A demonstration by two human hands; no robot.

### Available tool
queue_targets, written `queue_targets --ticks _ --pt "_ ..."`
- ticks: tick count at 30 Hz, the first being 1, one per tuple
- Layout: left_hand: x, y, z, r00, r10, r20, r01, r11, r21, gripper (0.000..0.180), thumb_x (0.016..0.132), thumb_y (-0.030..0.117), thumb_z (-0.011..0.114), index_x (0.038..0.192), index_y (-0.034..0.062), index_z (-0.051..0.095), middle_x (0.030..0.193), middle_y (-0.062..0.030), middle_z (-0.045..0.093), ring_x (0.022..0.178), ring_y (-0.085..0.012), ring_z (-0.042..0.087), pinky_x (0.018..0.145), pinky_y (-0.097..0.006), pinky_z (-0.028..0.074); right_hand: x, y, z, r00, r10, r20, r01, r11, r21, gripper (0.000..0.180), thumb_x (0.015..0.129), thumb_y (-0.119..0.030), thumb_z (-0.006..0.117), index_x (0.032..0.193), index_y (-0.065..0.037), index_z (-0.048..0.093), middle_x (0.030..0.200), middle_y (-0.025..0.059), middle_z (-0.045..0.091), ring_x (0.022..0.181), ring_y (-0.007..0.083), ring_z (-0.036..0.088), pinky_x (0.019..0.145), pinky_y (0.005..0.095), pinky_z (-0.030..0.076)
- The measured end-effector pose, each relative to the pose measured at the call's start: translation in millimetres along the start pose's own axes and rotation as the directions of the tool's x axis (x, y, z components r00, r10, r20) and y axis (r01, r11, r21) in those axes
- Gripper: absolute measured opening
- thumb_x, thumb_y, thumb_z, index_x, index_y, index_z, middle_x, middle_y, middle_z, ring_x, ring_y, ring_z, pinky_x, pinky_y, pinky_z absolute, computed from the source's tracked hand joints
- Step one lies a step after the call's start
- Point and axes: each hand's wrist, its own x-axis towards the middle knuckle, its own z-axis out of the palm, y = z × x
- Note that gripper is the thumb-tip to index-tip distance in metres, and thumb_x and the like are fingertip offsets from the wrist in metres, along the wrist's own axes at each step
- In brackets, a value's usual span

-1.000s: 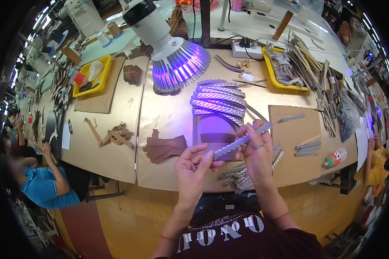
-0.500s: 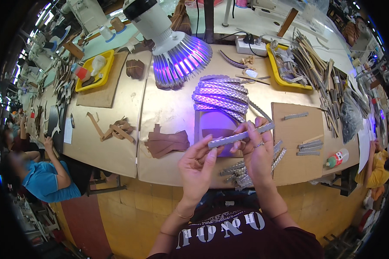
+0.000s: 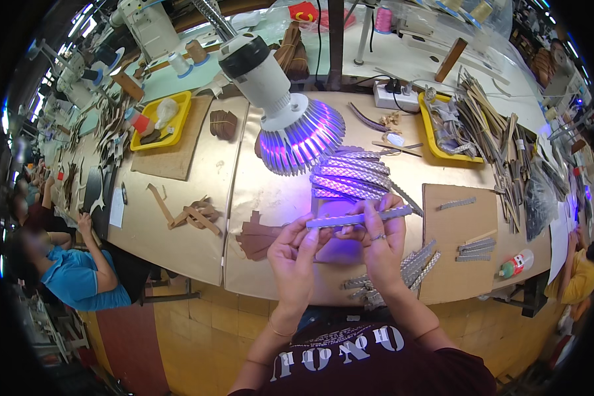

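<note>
A short grey strap with a braided pattern (image 3: 340, 220) is stretched between my hands, tilted slightly up to the right. Its left end is pinched between the thumb and fingers of my left hand (image 3: 293, 257). My right hand (image 3: 384, 247), with a ring on one finger, grips it nearer its right end, which sticks out past the fingers. Just beyond lies a coil of braided strap (image 3: 350, 177) under a lamp with a ribbed metal shade (image 3: 301, 137), lit purple. Below my right hand is a bunch of cut braided straps (image 3: 412, 269), partly hidden by the wrist.
Right of my hands lies a cardboard sheet (image 3: 455, 280) with several short grey strips (image 3: 476, 250). A bottle (image 3: 515, 263) lies beside it. Brown leather pieces (image 3: 254, 239) sit at left. Yellow trays (image 3: 186, 109) stand farther back. A person in blue (image 3: 79, 274) sits at left.
The whole view has shifted, so the table and lamp appear lower and farther right. Both hands still hold the strap, which now lies more nearly level.
</note>
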Motion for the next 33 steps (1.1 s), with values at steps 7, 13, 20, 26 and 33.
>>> queue_targets --ticks 7,13,20,26,33 --pt "11.3 3.6 6.7 0.997 -0.028 -0.069 0.030 0.999 0.026 0.030 0.096 0.001 0.054 0.126 -0.0058 0.053 0.106 -0.0153 0.068 0.092 -0.0193 0.070 0.089 -0.034 0.058 10.1 2.4 4.8 0.995 -0.100 0.014 0.101 0.988 -0.116 0.016 0.102 -0.006 0.045 0.106 -0.010 0.030 0.100 0.0140 0.057 0.081 0.0168 0.063 0.071 0.0298 0.059" --pt "16.8 4.7 8.5 0.998 0.066 -0.025 -0.065 0.997 0.036 0.032 0.096 -0.001 0.055 0.127 -0.0077 0.053 0.106 -0.0183 0.068 0.094 -0.0215 0.069 0.088 -0.034 0.058 15.5 1.5 4.2 0.995 -0.097 -0.008 0.095 0.983 -0.157 0.015 0.103 -0.006 0.043 0.106 -0.011 0.029 0.100 0.0148 0.057 0.080 0.0179 0.063 0.070 0.0313 0.058" --pt "18.4 1.4 3.6 0.993 0.106 -0.044 -0.097 0.982 0.162 0.022 0.094 0.000 0.056 0.115 -0.0074 0.061 0.096 -0.0158 0.070 0.085 -0.0227 0.072 0.082 -0.038 0.060 18.3 7.5 1.9 0.982 -0.186 0.036 0.189 0.949 -0.254 0.016 0.103 -0.006 0.044 0.106 -0.010 0.029 0.097 0.0142 0.057 0.079 0.0183 0.062 0.069 0.0324 0.058" --pt "18.7 2.4 -3.3 0.998 0.065 -0.024 -0.064 0.998 0.013 0.021 0.092 -0.003 0.060 0.111 -0.0096 0.064 0.098 -0.0156 0.070 0.089 -0.0211 0.070 0.084 -0.032 0.058 14.7 8.1 -4.8 0.969 -0.226 0.103 0.248 0.869 -0.428 0.017 0.101 -0.006 0.044 0.104 -0.010 0.028 0.095 0.0149 0.056 0.077 0.0168 0.061 0.065 0.0314 0.056" --pt "4.4 11.2 0.3 0.958 0.283 0.037 -0.285 0.941 0.179 0.022 0.085 -0.004 0.068 0.107 -0.0071 0.066 0.100 -0.0187 0.071 0.093 -0.0227 0.070 0.085 -0.032 0.057 11.6 11.9 -23.2 0.871 -0.363 0.330 0.468 0.817 -0.338 0.029 0.098 -0.009 0.056 0.103 -0.009 0.027 0.096 0.0185 0.059 0.077 0.0185 0.063 0.066 0.0273 0.053"
